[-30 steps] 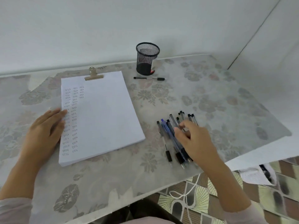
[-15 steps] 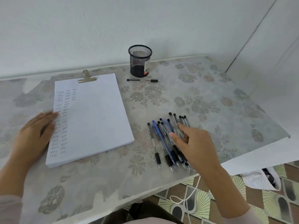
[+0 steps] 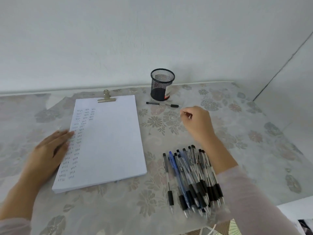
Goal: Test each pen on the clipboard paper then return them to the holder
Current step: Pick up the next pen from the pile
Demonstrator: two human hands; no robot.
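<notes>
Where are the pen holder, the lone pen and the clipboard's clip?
pen holder (image 3: 159, 89): head view, on its black mesh wall.
lone pen (image 3: 162, 104): head view, middle of its barrel.
clip (image 3: 106, 99): head view, on its metal clamp bar.

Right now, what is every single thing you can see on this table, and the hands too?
pen holder: one, black mesh, red and white label, at the back.
lone pen: one, clear with black ends, lying just in front of the pen holder.
pen pile: too overlapped to count, mostly black and clear, one blue, front right.
paper: one stack, white with small marks down its left side, left of centre.
clip: one, gold, top edge of the paper.
tablecloth: one, grey floral, under everything.
left hand: one, flat, fingertips on the paper's left edge.
right hand: one, fingers curled, nothing seen in it, near the lone pen.
</notes>
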